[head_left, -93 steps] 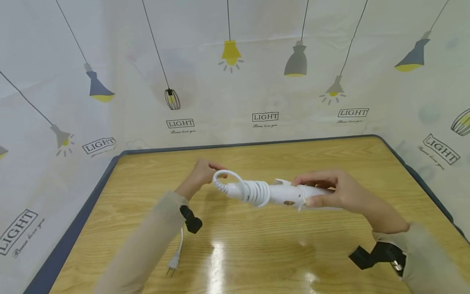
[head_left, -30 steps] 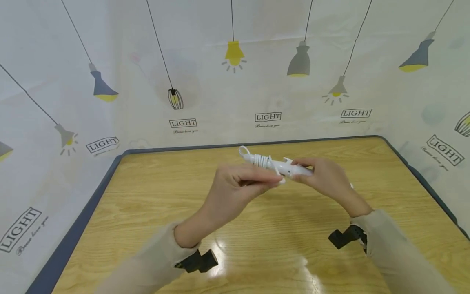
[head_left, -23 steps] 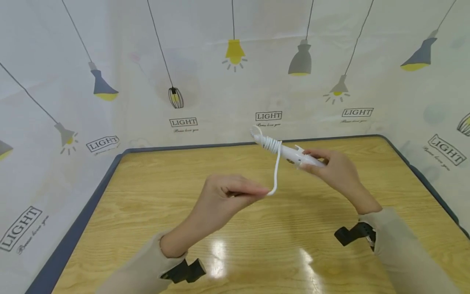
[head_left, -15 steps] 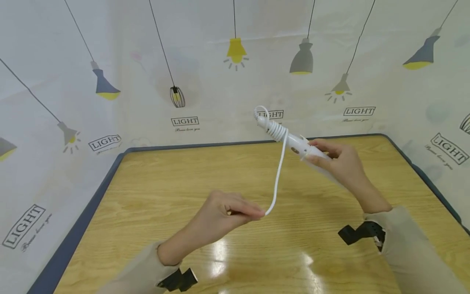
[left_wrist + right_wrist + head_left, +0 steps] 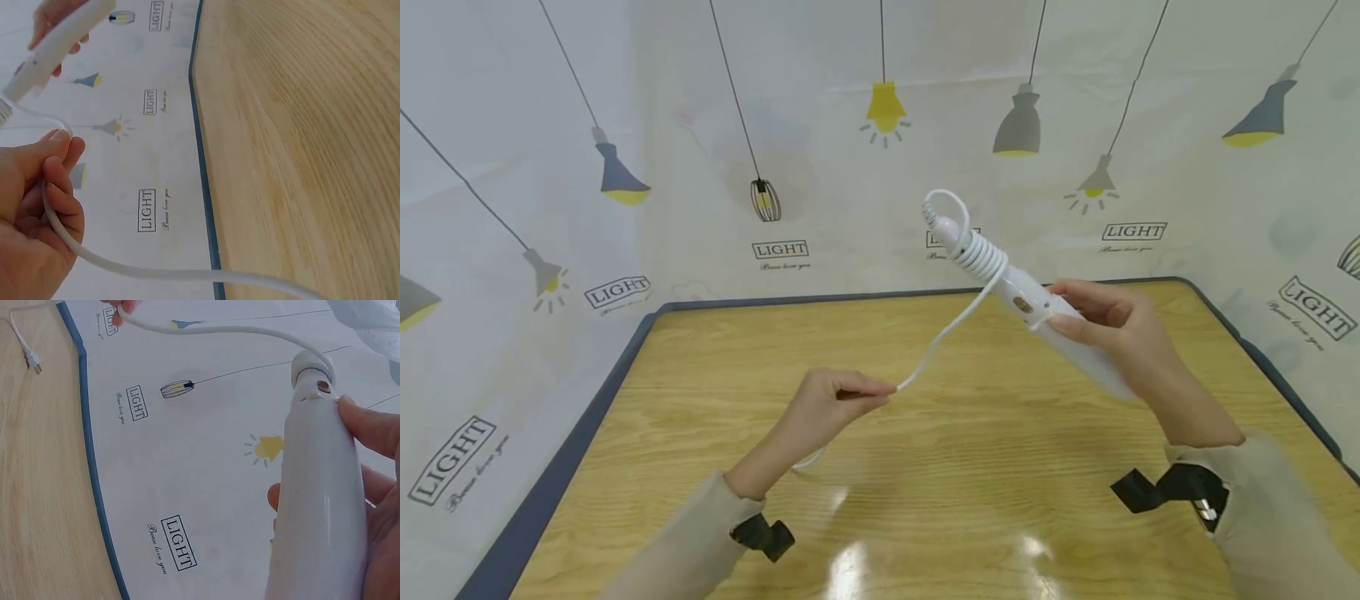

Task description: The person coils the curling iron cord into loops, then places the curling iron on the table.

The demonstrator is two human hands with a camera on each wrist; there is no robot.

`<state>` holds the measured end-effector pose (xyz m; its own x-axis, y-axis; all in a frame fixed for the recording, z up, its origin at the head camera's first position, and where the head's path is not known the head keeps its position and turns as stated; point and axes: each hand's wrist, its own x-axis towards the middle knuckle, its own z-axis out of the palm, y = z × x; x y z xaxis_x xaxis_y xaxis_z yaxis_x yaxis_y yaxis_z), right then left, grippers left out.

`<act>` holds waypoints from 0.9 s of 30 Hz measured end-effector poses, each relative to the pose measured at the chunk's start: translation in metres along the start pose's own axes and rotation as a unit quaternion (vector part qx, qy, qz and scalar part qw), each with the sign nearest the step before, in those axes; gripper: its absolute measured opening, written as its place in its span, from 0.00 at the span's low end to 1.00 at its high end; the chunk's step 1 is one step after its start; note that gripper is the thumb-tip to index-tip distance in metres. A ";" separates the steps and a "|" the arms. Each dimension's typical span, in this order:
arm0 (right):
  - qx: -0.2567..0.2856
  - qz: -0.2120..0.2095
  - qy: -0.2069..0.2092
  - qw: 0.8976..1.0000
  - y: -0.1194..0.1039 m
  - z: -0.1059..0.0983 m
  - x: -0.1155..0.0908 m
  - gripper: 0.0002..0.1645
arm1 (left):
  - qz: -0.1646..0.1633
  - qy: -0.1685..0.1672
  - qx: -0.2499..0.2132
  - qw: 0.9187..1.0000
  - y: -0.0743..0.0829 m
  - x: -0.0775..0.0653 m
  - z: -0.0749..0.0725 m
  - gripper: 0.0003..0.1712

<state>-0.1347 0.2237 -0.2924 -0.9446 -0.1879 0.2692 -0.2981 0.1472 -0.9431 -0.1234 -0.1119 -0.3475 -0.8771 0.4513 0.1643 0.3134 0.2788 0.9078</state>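
A white hair iron [image 5: 1030, 293] is held up above the table at a tilt, its cord end pointing up and to the left. My right hand [image 5: 1138, 350] grips its body, thumb in front and fingers behind. Several turns of white cord [image 5: 951, 325] are wound round the upper end, and a free stretch runs down to my left hand [image 5: 827, 408]. Thumb and forefinger there pinch the cord. In the left wrist view the cord [image 5: 150, 272] passes under the curled fingers and trails off. The two-pin plug [image 5: 34, 364] shows over the table in the right wrist view.
The wooden table [image 5: 925, 492] has a dark blue edge [image 5: 850, 297] along its back and sides. Behind it hangs a white sheet [image 5: 820, 108] printed with lamps. Black wrist cameras [image 5: 1176, 492] sit on both sleeves.
The right hand has raised the hair iron and tilted it up to the left. My left hand has moved down and left, pulling a length of cord off the windings.
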 end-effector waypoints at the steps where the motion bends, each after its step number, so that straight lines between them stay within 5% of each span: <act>1: 0.001 -0.011 -0.006 1.000 -0.001 0.000 -0.001 0.18 | -0.010 0.002 0.000 1.000 -0.004 0.003 -0.002 0.10; 8: 0.032 -0.074 -0.070 0.994 -0.004 0.011 -0.012 0.24 | -0.097 0.023 -0.025 0.995 -0.022 0.030 -0.011 0.10; 14: 0.054 -0.141 -0.154 0.976 -0.001 0.019 -0.016 0.22 | -0.127 0.041 -0.038 0.990 -0.026 0.053 -0.013 0.10; 20: 0.051 -0.159 -0.213 0.963 0.005 0.019 -0.017 0.22 | -0.118 0.043 -0.021 0.992 -0.024 0.071 -0.022 0.09; 27: 0.031 -0.141 -0.284 0.948 0.012 0.018 -0.017 0.20 | -0.090 -0.019 -0.023 0.996 -0.019 0.084 -0.031 0.11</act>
<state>-0.1203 0.2116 -0.3117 -0.5971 -0.7058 0.3813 -0.5024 -0.0415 -0.8636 -0.2140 -0.1057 -0.3395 -0.9030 0.4294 -0.0159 0.1350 0.3187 0.9382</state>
